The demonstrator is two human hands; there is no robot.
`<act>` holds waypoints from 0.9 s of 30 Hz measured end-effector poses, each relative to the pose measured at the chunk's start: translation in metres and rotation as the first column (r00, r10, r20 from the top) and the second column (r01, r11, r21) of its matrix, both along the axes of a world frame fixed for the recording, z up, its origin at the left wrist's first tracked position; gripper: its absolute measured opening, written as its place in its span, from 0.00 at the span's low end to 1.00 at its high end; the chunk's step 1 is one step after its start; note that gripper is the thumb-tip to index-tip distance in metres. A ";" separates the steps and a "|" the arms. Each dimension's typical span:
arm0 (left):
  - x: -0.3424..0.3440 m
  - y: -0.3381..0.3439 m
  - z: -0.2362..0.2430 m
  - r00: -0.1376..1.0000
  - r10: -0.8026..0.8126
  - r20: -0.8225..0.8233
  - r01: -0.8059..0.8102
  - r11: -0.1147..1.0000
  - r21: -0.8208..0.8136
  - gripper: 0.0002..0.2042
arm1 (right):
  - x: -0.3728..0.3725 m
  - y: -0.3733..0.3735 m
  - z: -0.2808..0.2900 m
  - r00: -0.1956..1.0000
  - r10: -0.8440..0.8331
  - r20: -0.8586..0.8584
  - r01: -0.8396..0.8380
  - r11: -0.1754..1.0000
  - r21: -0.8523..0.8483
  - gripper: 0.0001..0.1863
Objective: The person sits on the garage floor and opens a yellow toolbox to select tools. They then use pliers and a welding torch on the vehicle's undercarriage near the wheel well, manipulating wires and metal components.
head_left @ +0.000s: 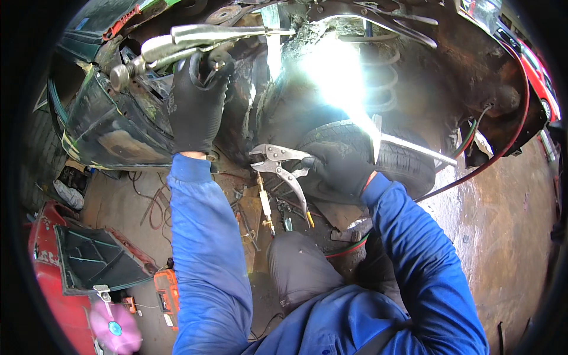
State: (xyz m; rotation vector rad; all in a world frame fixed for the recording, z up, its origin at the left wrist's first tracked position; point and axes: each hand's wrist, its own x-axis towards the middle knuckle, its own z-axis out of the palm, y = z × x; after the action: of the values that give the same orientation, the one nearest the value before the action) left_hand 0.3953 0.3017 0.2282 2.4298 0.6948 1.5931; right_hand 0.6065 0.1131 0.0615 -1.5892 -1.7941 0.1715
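Note:
My gloved left hand (197,106) is raised at the upper left, fingers curled at the lower part of large steel locking pliers (195,34), which lie across a rusty, cut-away body section of a car. In my gloved right hand (342,168) I grip a smaller pair of locking pliers (278,152) by a handle, jaws pointing left and the other handle angled down. Behind it stands a tyre (405,168), below a coil spring (384,83) and a glaring white light (331,68). A brass-ended fitting on a hose (265,201) hangs below the smaller pliers.
A dark green panel (121,139) is at the left. Lower left are red bodywork (44,266), an orange case (165,287) and a pink fan (115,325). Hoses (346,251) and loose tools lie on the floor (485,236). A red car (535,71) shows at the far right.

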 end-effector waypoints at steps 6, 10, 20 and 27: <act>-0.003 -0.003 0.004 0.999 0.019 -0.046 -0.019 1.000 -0.001 0.24 | 0.001 -0.005 -0.008 0.998 -0.013 -0.061 0.015 1.000 0.025 0.17; -0.003 -0.017 0.015 0.977 0.121 -0.173 -0.138 0.986 -0.090 0.26 | 0.007 0.001 -0.024 1.000 0.001 0.012 -0.002 0.987 0.161 0.17; 0.012 -0.040 0.014 0.935 0.242 -0.258 -0.243 0.970 0.027 0.26 | 0.012 0.016 -0.054 0.990 0.121 -0.075 -0.090 0.942 0.325 0.16; 0.035 -0.045 0.006 0.945 0.252 -0.206 -0.252 0.967 0.025 0.36 | 0.013 0.014 -0.050 0.981 0.138 -0.139 -0.088 0.946 0.313 0.15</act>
State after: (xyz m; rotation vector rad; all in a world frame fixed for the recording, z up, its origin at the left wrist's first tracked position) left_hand 0.4299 0.2565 0.2343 2.6202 1.0814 1.4257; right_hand 0.6195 0.1275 0.0112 -1.2209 -1.6946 0.0676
